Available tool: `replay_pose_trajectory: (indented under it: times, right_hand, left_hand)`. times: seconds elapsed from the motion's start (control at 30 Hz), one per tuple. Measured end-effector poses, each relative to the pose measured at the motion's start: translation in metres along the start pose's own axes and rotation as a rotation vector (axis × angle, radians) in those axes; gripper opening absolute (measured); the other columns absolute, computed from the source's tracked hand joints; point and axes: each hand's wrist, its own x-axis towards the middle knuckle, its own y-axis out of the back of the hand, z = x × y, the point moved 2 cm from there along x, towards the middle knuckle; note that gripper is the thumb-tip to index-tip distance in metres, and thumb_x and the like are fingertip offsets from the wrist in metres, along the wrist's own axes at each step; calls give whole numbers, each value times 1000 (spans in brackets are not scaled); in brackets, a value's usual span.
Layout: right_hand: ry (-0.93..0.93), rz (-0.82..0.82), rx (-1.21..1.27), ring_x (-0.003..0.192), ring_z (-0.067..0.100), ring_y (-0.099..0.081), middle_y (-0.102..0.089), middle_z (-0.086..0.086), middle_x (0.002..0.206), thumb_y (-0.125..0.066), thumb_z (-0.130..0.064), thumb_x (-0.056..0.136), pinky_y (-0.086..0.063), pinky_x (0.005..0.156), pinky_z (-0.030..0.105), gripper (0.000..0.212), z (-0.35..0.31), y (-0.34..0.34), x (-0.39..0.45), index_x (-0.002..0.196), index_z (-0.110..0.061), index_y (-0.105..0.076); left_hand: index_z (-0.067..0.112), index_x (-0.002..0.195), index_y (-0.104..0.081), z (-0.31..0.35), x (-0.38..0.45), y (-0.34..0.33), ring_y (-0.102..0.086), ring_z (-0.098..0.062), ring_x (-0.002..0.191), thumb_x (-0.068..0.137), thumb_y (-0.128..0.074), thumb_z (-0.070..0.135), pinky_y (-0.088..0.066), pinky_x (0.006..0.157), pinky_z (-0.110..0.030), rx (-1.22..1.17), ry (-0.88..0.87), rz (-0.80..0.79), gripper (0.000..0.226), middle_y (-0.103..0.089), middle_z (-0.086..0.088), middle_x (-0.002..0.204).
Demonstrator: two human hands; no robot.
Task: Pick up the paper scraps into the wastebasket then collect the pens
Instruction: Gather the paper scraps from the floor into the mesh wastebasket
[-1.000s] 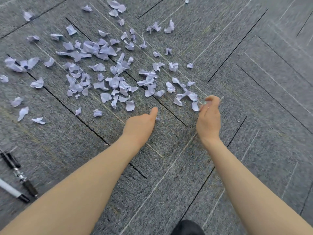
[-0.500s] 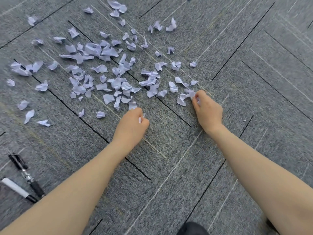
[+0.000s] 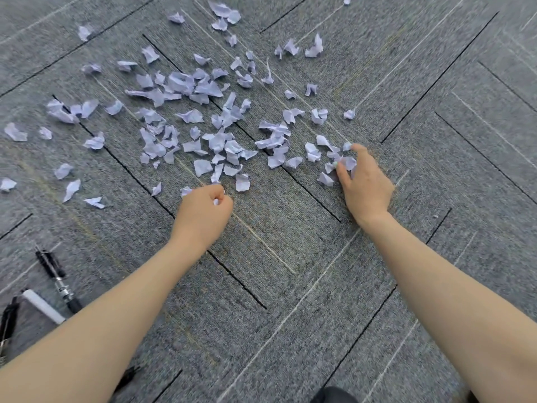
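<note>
Several pale lilac paper scraps [image 3: 203, 117] lie scattered over the grey carpet across the upper middle and left. My left hand [image 3: 203, 212] rests at the near edge of the scatter, fingers curled shut on a small paper scrap. My right hand [image 3: 364, 181] sits at the right end of the scatter, its thumb and fingers pinching a cluster of paper scraps [image 3: 345, 162] on the carpet. A black pen [image 3: 56, 276] and a white pen [image 3: 43, 306] lie at the lower left, partly hidden by my left forearm. No wastebasket is in view.
Grey carpet tiles [image 3: 436, 141] with dark seams cover the whole floor. Another dark pen [image 3: 7, 324] lies at the left edge. A dark object [image 3: 334, 397] shows at the bottom edge between my arms.
Both hands moved forward to the scraps. The left hand closed on a scrap at the near edge. The right hand dropped onto the right-hand cluster and pinched it.
</note>
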Motion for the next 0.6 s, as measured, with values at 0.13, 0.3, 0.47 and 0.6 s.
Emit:
replay_pose_trajectory:
  times: [0.13,0.3,0.47,0.6]
  right_hand:
    - [103,-1,27,56,21,-54,-61,1,73,-38,-30,97,-37,51,28,21,3,3,9,106,-14,-50]
    - [39,-43,159,54,19,-46,-49,-2,62,-42,-24,94,-37,55,32,13,3,4,8,87,-13,-45]
    - [-167,15,543,55,7,-29,-34,-6,64,-36,-10,89,-27,52,23,10,-19,22,-7,81,-12,-40]
    - [-432,-153,1011,63,11,-34,-39,0,74,-32,-8,89,-33,60,26,15,-66,44,-24,77,-15,-38]
  left_hand:
    - [12,64,-35,2,-3,-6,-22,-18,53,81,-49,10,-18,53,-28,12,33,9,22,-31,-2,58]
    - [13,62,-35,-2,-3,-5,-31,-17,56,82,-50,9,-21,50,-30,107,10,29,26,-38,1,69]
    - [13,60,-32,-14,-7,2,-25,-19,54,79,-50,8,-18,52,-30,81,44,-27,27,-32,-2,57]
    - [14,59,-31,-6,-9,21,-25,-19,52,78,-48,5,-21,52,-28,93,58,-121,28,-33,-3,56]
